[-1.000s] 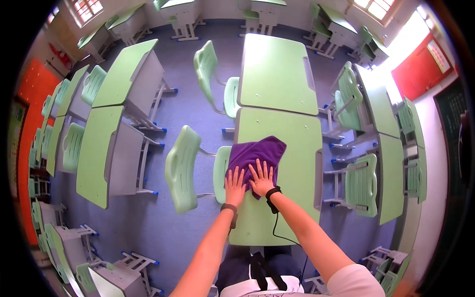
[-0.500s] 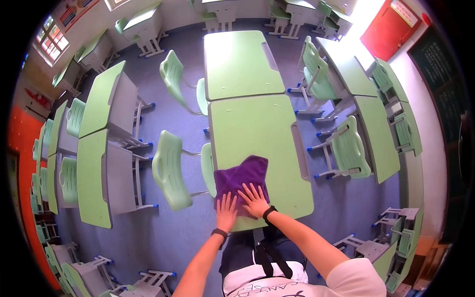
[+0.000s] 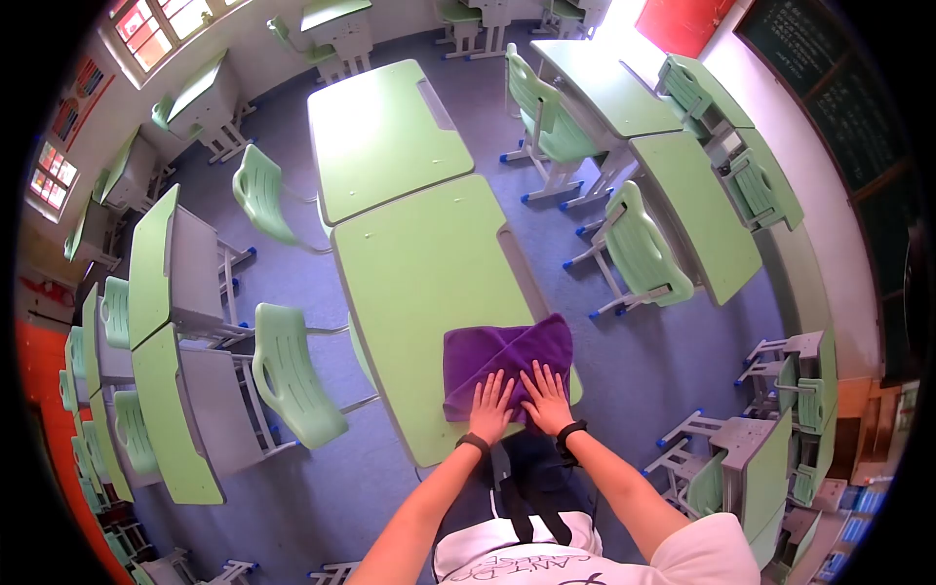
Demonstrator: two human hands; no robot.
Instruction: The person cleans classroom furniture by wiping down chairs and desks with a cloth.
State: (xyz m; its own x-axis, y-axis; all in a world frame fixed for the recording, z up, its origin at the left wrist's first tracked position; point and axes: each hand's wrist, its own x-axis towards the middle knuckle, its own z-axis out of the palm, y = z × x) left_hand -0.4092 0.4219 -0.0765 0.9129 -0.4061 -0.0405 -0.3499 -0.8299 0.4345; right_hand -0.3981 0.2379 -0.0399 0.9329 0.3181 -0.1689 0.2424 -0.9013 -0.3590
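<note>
A purple cloth (image 3: 502, 356) lies spread, with folds across it, on the near right part of a green desk top (image 3: 414, 283). My left hand (image 3: 492, 405) rests flat on the cloth's lower edge, its fingers stretched forward. Beside it, my right hand (image 3: 547, 398) presses on the cloth with the fingers spread. Each wrist wears a dark band. The cloth's far right corner reaches over the desk's right edge.
Another green desk (image 3: 385, 136) adjoins at the far end. Pale green chairs stand at left (image 3: 292, 375) and right (image 3: 641, 249). More desks (image 3: 697, 205) line the right side, near a dark chalkboard (image 3: 858, 127).
Both hands have slid the cloth rightward across the desk, from the near left part to the right edge. The view has turned, so the desk now slants.
</note>
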